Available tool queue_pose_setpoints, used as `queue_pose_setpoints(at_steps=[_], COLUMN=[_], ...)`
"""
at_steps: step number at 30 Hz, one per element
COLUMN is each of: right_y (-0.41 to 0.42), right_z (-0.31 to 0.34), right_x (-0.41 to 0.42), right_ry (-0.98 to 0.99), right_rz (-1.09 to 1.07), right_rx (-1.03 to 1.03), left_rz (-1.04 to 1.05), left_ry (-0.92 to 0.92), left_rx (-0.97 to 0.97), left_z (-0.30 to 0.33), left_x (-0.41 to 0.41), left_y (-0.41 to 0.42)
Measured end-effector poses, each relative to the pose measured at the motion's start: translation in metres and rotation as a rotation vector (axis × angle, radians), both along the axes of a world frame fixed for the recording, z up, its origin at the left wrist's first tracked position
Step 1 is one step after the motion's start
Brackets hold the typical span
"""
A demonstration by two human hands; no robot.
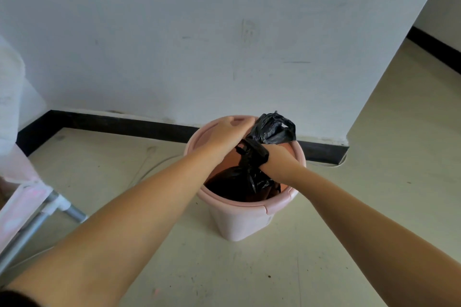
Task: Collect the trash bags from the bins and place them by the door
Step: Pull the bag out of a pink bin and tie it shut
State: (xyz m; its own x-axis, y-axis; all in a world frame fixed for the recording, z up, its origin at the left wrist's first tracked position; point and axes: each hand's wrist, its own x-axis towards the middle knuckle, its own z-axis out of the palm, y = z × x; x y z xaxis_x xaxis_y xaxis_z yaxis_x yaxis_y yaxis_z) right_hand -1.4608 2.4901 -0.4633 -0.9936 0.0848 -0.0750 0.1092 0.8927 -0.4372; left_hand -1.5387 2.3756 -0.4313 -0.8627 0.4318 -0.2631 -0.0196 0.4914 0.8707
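Two bare forearms reaching in from 7 and 4 o'clock, meeting over a pink bin (239, 222) just past centre on the pale floor (349, 207). Inside the bin, a black trash bag (239, 183), its bulk low in the well, its neck pulled up and twisted toward 1 o'clock. Right hand (277, 154) wrapped in a band of that black plastic, gathered bag top bunched above it over the far rim; fingers hidden under the plastic, so grip not readable for certain, though closed around the bag neck by the look of it. Left hand (230, 132) at 11 o'clock of the bin mouth, palm down, fingers bent, tips touching the bunched plastic; whether pinching it cannot be told. At 8 o'clock, a metal-legged frame (62, 209) with pink fabric. Beyond, a black skirting board (124, 123) under a scuffed white wall (199, 32).
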Motion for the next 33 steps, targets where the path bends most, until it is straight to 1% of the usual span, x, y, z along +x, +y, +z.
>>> queue_pose_setpoints(at_steps=[1,3,4,6,8,9,11,12,13,15,16,17,18,19,20,21,22,23,24,25,27,28,29,33], right_y=[-0.001,-0.004,-0.004,0.001,0.011,0.016,0.020,0.020,0.019,0.010,0.005,0.001,-0.001,-0.002,-0.002,-0.002,-0.001,0.000,0.000,0.000,-0.002,-0.004,-0.005,-0.005], right_z=[0.001,-0.001,-0.002,-0.006,-0.014,-0.019,-0.022,-0.021,-0.017,-0.009,-0.006,-0.004,-0.002,0.001,0.004,0.007,0.010,0.014,0.019,0.024,0.038,0.047,0.056,0.097], right_x=[0.001,0.004,0.004,0.006,0.010,0.013,0.019,0.019,0.017,0.009,0.005,0.000,-0.003,-0.006,-0.008,-0.008,-0.008,-0.008,-0.009,-0.010,-0.011,-0.012,-0.012,-0.004], right_ry=[-0.028,-0.062,-0.062,-0.061,0.011,0.094,0.267,0.282,0.251,0.105,0.039,-0.001,-0.009,0.025,0.065,0.100,0.137,0.178,0.206,0.231,0.287,0.321,0.362,0.586], right_rz=[0.054,0.131,0.140,0.090,-0.026,-0.120,-0.288,-0.314,-0.288,-0.153,-0.070,-0.021,-0.022,-0.059,-0.114,-0.185,-0.258,-0.321,-0.357,-0.374,-0.385,-0.385,-0.381,-0.379], right_rx=[0.076,0.194,0.189,0.117,0.002,-0.053,-0.117,-0.155,-0.221,-0.355,-0.353,-0.304,-0.209,-0.107,-0.054,-0.056,-0.107,-0.161,-0.192,-0.209,-0.249,-0.280,-0.316,-0.408], left_rz=[-0.037,-0.149,-0.186,-0.166,-0.052,0.010,0.010,-0.017,-0.056,-0.159,-0.199,-0.229,-0.242,-0.217,-0.150,-0.046,0.086,0.207,0.288,0.327,0.357,0.364,0.370,0.494], left_ry=[-0.072,-0.078,-0.025,0.040,0.032,0.022,0.001,-0.005,-0.020,-0.061,-0.075,-0.074,-0.067,-0.046,0.000,0.078,0.181,0.226,0.154,-0.036,-0.545,-0.700,-0.763,-0.781], left_rx=[-0.053,-0.217,-0.257,-0.310,-0.249,-0.192,-0.114,-0.074,-0.028,0.064,0.084,0.077,0.081,0.099,0.117,0.096,0.013,-0.107,-0.182,-0.164,0.092,0.210,0.269,0.397], left_z=[0.000,-0.003,-0.009,-0.015,-0.022,-0.024,-0.027,-0.029,-0.028,-0.024,-0.020,-0.017,-0.013,-0.010,-0.007,-0.006,-0.007,-0.010,-0.018,-0.027,-0.039,-0.043,-0.048,-0.059], left_x=[-0.003,-0.006,-0.006,-0.007,-0.013,-0.016,-0.015,-0.013,-0.010,-0.005,-0.003,-0.002,-0.001,-0.002,-0.002,-0.004,-0.006,-0.005,-0.004,0.000,0.016,0.023,0.024,0.018], left_y=[0.009,0.029,0.036,0.046,0.047,0.045,0.032,0.024,0.015,0.002,-0.003,-0.008,-0.013,-0.019,-0.025,-0.033,-0.043,-0.055,-0.069,-0.084,-0.103,-0.109,-0.111,-0.104])
